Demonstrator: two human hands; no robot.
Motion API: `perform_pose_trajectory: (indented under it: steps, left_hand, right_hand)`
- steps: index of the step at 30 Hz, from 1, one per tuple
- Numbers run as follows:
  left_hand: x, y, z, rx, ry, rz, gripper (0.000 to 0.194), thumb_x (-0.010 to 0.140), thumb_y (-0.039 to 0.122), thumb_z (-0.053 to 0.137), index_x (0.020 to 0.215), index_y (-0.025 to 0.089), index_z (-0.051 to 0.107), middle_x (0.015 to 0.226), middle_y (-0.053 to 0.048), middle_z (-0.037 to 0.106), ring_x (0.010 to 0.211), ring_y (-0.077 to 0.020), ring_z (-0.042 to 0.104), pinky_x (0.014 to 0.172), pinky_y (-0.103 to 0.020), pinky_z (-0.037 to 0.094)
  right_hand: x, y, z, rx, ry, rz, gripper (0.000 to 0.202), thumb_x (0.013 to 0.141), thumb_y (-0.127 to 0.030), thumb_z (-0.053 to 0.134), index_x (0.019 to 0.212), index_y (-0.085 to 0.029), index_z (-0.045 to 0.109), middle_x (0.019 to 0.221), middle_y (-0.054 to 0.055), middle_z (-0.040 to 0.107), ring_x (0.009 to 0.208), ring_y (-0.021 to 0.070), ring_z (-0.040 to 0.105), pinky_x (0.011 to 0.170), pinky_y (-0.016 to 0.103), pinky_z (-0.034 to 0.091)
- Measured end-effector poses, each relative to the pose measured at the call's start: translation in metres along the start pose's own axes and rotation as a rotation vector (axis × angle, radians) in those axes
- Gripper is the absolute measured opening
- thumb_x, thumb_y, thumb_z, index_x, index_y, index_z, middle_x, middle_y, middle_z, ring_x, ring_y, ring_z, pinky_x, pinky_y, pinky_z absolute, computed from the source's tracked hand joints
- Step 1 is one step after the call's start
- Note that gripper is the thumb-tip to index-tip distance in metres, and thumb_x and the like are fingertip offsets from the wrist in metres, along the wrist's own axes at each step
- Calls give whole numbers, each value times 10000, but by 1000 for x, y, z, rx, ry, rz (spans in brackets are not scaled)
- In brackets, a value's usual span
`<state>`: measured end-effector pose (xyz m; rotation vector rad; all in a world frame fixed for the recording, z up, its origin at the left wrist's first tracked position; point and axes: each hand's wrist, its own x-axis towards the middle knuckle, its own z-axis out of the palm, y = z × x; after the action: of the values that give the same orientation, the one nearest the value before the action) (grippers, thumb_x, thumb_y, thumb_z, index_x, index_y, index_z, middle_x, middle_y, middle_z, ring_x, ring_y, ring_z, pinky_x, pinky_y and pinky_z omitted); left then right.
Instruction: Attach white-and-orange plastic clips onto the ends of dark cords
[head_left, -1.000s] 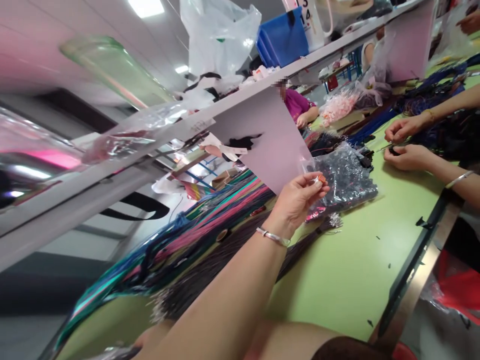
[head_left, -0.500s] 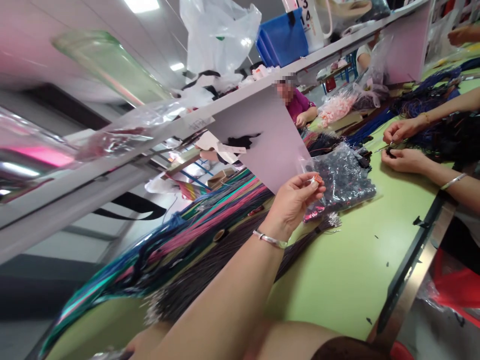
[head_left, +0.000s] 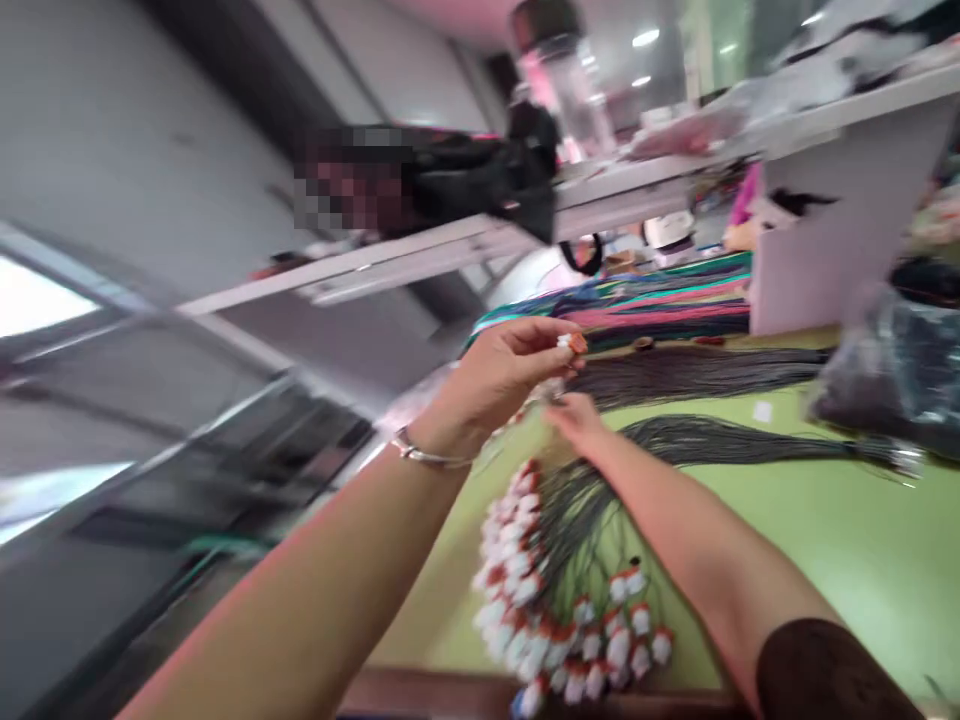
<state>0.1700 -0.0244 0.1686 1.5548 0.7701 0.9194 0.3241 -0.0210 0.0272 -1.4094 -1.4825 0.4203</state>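
My left hand [head_left: 502, 375], with a silver bracelet at the wrist, pinches a small orange-and-white piece [head_left: 574, 343] between thumb and fingertips. Just behind and below it, my right hand [head_left: 576, 418] reaches in from the right, its fingers closed at some blurred clear or silvery stuff that I cannot make out. Beneath my hands, a bunch of white-and-orange charms [head_left: 517, 590] on dark cords lies on the green table [head_left: 810, 540] near the front edge. A bundle of dark cords [head_left: 697, 440] stretches right from behind my right forearm.
Another dark cord bundle [head_left: 697, 374] and coloured cords [head_left: 652, 290] lie farther back. A plastic bag of dark pieces [head_left: 900, 370] sits at the right, beside an upright pink panel [head_left: 847, 230]. A shelf [head_left: 450, 240] crosses above, holding a bottle [head_left: 570, 95] and a black item.
The view has swung left, bringing the charm bunch into sight. My left hand still pinches the small piece. My right hand has come up beside it from the lower edge.
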Motion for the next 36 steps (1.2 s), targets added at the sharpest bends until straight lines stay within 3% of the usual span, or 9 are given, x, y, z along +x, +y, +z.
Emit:
perform_pose_trajectory:
  steps: [1,3,5,7,10,14,18,24,36]
  left_hand:
    - [-10,-12,-37,-15,102,10,328,569,239,863,849,138,726,766,-26,710,641,-103,644,644,-209,539]
    - [-28,-45,-101,-41,255,-44,360,523,238,880,829,122,729,751,-35,714,628,-106,644,630,-206,537]
    - [-41,-87,-142,-103,359,-122,409,487,236,890,843,112,732,748,-47,720,623,-112,644,608,-202,531]
    - [-46,-126,-159,-205,415,-163,400,487,207,885,841,104,728,761,-46,723,631,-98,641,623,-190,526]
    - [-46,-165,-151,-380,378,-230,322,540,135,852,833,109,720,753,-36,718,652,-95,653,689,-203,535]
    - [-42,-182,-138,-601,249,-280,202,659,66,764,851,101,712,798,-59,722,730,-111,676,784,-227,536]
    - [-40,-188,-146,-726,154,-295,152,704,50,720,851,91,711,795,-67,722,732,-117,679,782,-221,535]
    - [-42,-191,-152,-731,75,-313,163,707,77,727,868,102,718,789,-58,725,693,-108,669,744,-217,531]
    - [-44,-186,-150,-704,56,-322,220,618,149,808,819,111,726,772,-42,715,682,-113,662,727,-218,521]
  right_hand:
    - [4,-15,43,57,-80,21,370,926,-359,508,1171,-90,577,1136,91,607,923,172,607,878,458,503]
    - [5,-32,104,169,-191,89,279,882,-364,574,1020,-126,620,982,57,635,820,158,622,656,278,521]
    - [5,-34,133,235,-222,144,213,838,-286,574,733,-105,611,640,-8,574,555,102,512,521,236,413]
    - [6,-28,139,269,-202,176,228,739,-265,582,552,-144,528,489,-52,444,480,83,394,470,226,288]
    - [3,-25,131,280,-177,186,188,657,-284,554,519,-173,492,482,-64,405,510,85,353,489,231,252]
    - [-4,-37,130,236,-187,188,168,613,-326,535,531,-185,496,498,-52,427,522,96,344,506,242,263]
    - [-6,-46,134,120,-176,200,159,609,-328,514,527,-195,486,488,-42,424,518,105,346,510,251,272]
    - [-3,-47,135,63,-201,186,142,612,-317,509,542,-195,488,505,-38,439,530,109,369,525,252,299]
    - [-4,-43,137,18,-206,152,111,629,-288,491,568,-196,482,521,-31,461,532,110,389,521,246,304]
